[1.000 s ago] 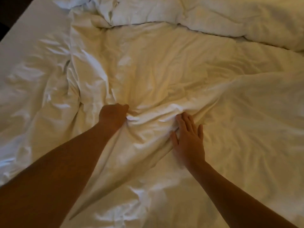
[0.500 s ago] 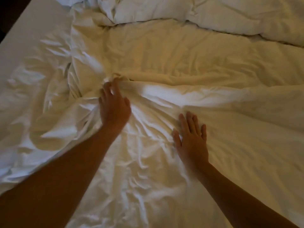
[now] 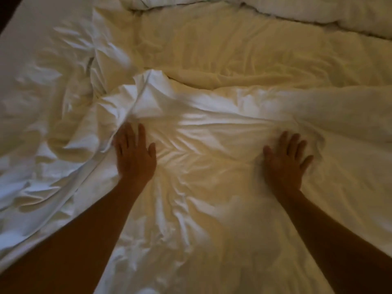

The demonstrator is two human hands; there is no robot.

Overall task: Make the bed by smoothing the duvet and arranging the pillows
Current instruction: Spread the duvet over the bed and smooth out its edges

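left hand [image 3: 134,154]: flat, fingers straight, pressing the duvet [image 3: 212,166] beside a raised fold [image 3: 148,90], holding nothing
right hand [image 3: 285,157]: same, spread flat on the duvet
why: looks like pushing wrinkles outward
pillows [image 3: 318,11]: bunched along the top
writing: none I can see

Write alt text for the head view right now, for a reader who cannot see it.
Both hands press flat, fingers spread, on a wrinkled white duvet: the left hand beside a raised fold, the right hand apart to its right. Pillows lie along the top edge, and a bare sheet shows at upper left.
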